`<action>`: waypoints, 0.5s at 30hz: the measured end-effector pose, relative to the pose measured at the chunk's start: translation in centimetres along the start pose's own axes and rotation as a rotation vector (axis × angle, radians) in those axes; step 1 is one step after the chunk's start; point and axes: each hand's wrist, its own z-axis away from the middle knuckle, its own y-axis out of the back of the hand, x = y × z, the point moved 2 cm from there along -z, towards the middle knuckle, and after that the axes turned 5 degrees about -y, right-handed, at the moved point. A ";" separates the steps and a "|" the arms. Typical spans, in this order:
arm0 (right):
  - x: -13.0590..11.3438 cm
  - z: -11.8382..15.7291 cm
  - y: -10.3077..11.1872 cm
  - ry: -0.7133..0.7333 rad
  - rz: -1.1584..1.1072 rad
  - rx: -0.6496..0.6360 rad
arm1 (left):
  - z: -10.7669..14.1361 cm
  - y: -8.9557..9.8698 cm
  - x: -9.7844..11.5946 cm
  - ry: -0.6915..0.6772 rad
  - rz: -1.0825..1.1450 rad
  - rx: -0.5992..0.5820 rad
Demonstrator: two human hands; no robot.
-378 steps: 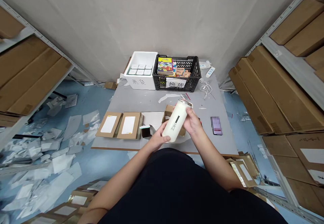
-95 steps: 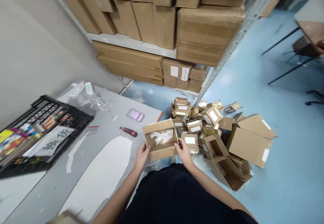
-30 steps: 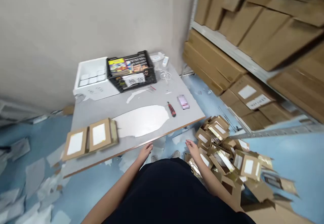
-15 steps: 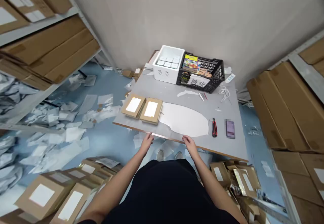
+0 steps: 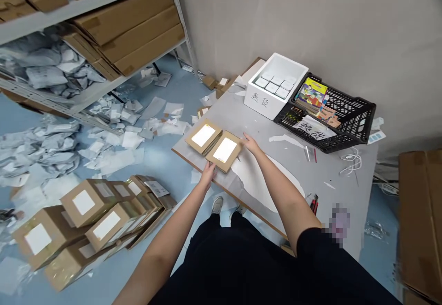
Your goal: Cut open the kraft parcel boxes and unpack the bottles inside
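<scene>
Several stacked corrugated mailer boxes [image 5: 83, 217], each with a smooth white label, sit at far left on the blue floor [image 5: 172, 89], with crumpled grey-white wrappers [image 5: 113, 132] in loose drifts behind them. On the grey counter [image 5: 345, 194], a flat kraft box [image 5: 203, 135] lies edge to edge with a second kraft box [image 5: 224, 156], both rectangular with white labels. The left hand [image 5: 208, 175] and right hand [image 5: 250, 144] stand apart, fingers touching opposite edges of the second box; whether they grip it, I cannot tell. Farther right lie a curved, glossy white sheet [image 5: 262, 181], a white foam box [image 5: 272, 95] with square white packets, a black lattice plastic crate [image 5: 348, 112], a thin white cable [image 5: 350, 162] and a red-and-black utility knife [image 5: 314, 204].
</scene>
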 end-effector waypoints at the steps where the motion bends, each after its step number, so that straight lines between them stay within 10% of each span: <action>1: 0.3 -0.8 -0.4 -0.010 0.019 -0.032 | -0.3 -0.6 0.1 -0.021 0.008 -0.004; 6: 3.7 1.3 -0.2 -0.044 0.095 -0.078 | -0.3 -2.9 0.3 -0.119 0.044 -0.019; 15: 14.7 17.8 7.7 -0.135 0.047 0.275 | 2.4 -9.9 -2.9 -0.149 -0.161 -0.357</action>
